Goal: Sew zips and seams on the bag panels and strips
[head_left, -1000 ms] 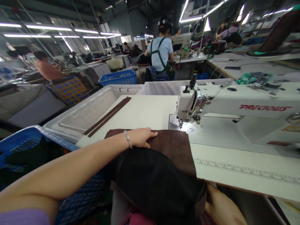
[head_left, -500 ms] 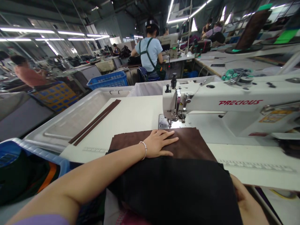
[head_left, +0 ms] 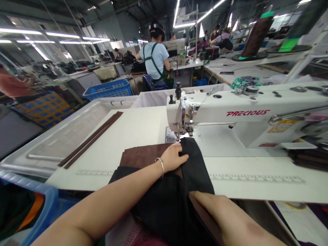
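Note:
A brown leather-like sheet (head_left: 143,155) lies on the sewing table in front of the presser foot. Its right side is folded over, showing a black face (head_left: 193,160). My left hand (head_left: 175,157), with a bracelet at the wrist, has curled fingers at the fold just before the needle area, its thumb on the black flap. Lower right, my right hand (head_left: 214,206) grips the material's near edge, fingers partly hidden beneath it. More black material (head_left: 161,205) hangs over the table's front edge toward my lap. The sewing machine (head_left: 179,116) stands directly ahead.
Two brown strips (head_left: 92,138) lie left on the white table (head_left: 140,123). A printed ruler (head_left: 256,178) runs along its front. A white plastic tub (head_left: 64,136) and blue basket (head_left: 48,201) stand left. A co-worker (head_left: 156,58) sits ahead. Thread cones (head_left: 257,37) stand right.
The sheet's right side has been folded over to the left, black face up. My right hand moved left with it. My left hand's fingers went from spread flat to curled at the fold.

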Action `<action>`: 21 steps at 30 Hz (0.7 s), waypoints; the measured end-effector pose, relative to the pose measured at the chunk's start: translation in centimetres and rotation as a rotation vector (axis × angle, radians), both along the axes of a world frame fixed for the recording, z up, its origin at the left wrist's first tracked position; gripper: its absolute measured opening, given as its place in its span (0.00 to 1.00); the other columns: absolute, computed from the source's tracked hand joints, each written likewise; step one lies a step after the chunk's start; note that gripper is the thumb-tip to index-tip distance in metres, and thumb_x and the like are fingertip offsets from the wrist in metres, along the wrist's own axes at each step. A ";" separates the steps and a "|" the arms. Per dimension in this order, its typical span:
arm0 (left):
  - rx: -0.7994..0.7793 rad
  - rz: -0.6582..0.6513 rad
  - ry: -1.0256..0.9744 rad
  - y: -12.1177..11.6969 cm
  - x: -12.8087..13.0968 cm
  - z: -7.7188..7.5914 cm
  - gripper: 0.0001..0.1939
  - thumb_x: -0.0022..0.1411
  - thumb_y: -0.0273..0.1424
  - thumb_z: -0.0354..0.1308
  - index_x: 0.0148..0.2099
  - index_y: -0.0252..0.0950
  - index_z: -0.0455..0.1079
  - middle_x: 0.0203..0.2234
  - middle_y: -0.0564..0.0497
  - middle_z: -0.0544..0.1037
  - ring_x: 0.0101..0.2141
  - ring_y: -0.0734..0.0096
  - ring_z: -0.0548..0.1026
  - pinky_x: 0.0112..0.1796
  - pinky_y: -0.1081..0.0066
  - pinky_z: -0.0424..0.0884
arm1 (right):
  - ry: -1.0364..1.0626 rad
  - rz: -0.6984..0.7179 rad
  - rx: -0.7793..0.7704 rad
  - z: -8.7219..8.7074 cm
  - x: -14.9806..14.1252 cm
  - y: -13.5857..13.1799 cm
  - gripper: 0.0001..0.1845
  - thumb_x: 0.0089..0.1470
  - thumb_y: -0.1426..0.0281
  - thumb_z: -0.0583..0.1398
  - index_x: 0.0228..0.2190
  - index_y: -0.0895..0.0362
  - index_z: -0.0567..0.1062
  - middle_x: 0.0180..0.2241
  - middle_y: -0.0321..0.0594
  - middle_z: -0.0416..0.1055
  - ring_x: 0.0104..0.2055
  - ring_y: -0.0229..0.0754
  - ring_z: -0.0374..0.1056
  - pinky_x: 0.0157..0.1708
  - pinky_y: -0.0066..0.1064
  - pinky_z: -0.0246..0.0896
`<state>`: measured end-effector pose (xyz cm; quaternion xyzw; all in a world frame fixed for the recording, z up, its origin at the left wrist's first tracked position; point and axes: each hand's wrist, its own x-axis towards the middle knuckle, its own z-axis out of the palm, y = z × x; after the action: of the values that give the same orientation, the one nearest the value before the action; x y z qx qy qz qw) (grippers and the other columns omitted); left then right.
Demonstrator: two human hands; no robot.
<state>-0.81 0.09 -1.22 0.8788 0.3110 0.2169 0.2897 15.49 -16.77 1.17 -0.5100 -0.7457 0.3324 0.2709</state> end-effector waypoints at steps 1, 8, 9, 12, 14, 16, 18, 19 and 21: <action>-0.009 0.044 0.002 -0.1 0.2 -0.2 0.08 0.58 0.29 0.56 0.38 0.33 0.73 0.38 0.48 0.77 0.40 0.64 0.74 0.46 0.67 0.69 | 0.009 -0.017 0.019 0.1 0.1 1.1 0.09 0.58 0.68 0.54 0.37 0.51 0.73 0.33 0.34 0.75 0.32 0.38 0.71 0.30 0.27 0.68; 0.012 0.091 0.036 -0.5 -2.1 1.6 0.11 0.56 0.26 0.55 0.43 0.34 0.70 0.39 0.48 0.76 0.42 0.66 0.74 0.48 0.68 0.69 | -0.247 -0.152 0.411 -5.5 0.2 8.5 0.26 0.61 0.65 0.50 0.58 0.62 0.63 0.61 0.52 0.57 0.64 0.51 0.51 0.61 0.47 0.51; 0.059 0.098 0.076 -0.9 -3.3 2.0 0.13 0.58 0.27 0.55 0.47 0.34 0.69 0.44 0.46 0.75 0.46 0.65 0.72 0.52 0.66 0.66 | -0.283 -0.130 0.407 -5.9 0.2 8.7 0.27 0.60 0.63 0.52 0.59 0.61 0.63 0.62 0.52 0.54 0.64 0.53 0.49 0.62 0.49 0.50; 0.224 0.092 0.324 -2.4 -7.2 2.4 0.21 0.64 0.31 0.52 0.59 0.38 0.62 0.60 0.45 0.63 0.60 0.61 0.60 0.61 0.57 0.54 | -0.484 -0.078 0.413 -5.4 0.3 8.5 0.26 0.60 0.62 0.53 0.58 0.55 0.64 0.62 0.47 0.54 0.62 0.57 0.52 0.57 0.53 0.55; 0.264 0.068 0.476 -3.2 -9.0 1.9 0.24 0.67 0.35 0.48 0.65 0.43 0.55 0.65 0.48 0.55 0.64 0.60 0.53 0.63 0.53 0.49 | -0.601 -0.086 0.412 -4.5 -0.1 8.6 0.22 0.61 0.63 0.51 0.55 0.54 0.68 0.58 0.47 0.61 0.57 0.56 0.59 0.52 0.52 0.60; 0.270 0.050 0.536 -3.5 -9.7 1.1 0.27 0.69 0.35 0.45 0.68 0.44 0.47 0.67 0.50 0.48 0.66 0.63 0.47 0.64 0.52 0.46 | -0.630 -0.098 0.421 -4.1 -1.1 9.2 0.22 0.62 0.62 0.50 0.53 0.57 0.69 0.57 0.50 0.62 0.57 0.55 0.59 0.54 0.51 0.59; 0.283 0.049 0.548 -3.3 -9.7 0.5 0.27 0.70 0.35 0.43 0.68 0.44 0.45 0.68 0.51 0.45 0.66 0.65 0.44 0.64 0.52 0.44 | -0.642 -0.084 0.443 -4.4 -2.1 9.9 0.29 0.62 0.58 0.50 0.57 0.62 0.65 0.61 0.53 0.56 0.63 0.57 0.51 0.60 0.51 0.51; 0.285 0.043 0.545 -3.1 -9.5 0.4 0.27 0.70 0.35 0.43 0.68 0.44 0.45 0.68 0.51 0.45 0.66 0.66 0.45 0.65 0.53 0.44 | -0.653 -0.071 0.449 -4.8 -2.4 10.3 0.33 0.61 0.55 0.50 0.60 0.64 0.61 0.63 0.54 0.51 0.65 0.57 0.46 0.62 0.51 0.46; 0.293 0.044 0.525 -2.5 -9.2 0.3 0.27 0.69 0.37 0.45 0.68 0.42 0.48 0.67 0.49 0.47 0.66 0.65 0.46 0.65 0.54 0.45 | -0.678 -0.049 0.445 -5.6 -2.1 10.9 0.39 0.60 0.50 0.50 0.63 0.63 0.54 0.66 0.52 0.44 0.67 0.56 0.39 0.63 0.52 0.41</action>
<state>-10.01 -2.46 -0.94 0.9304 0.3596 0.0308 0.0646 13.42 -5.88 -4.39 -0.5372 -0.8341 -0.0308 0.1215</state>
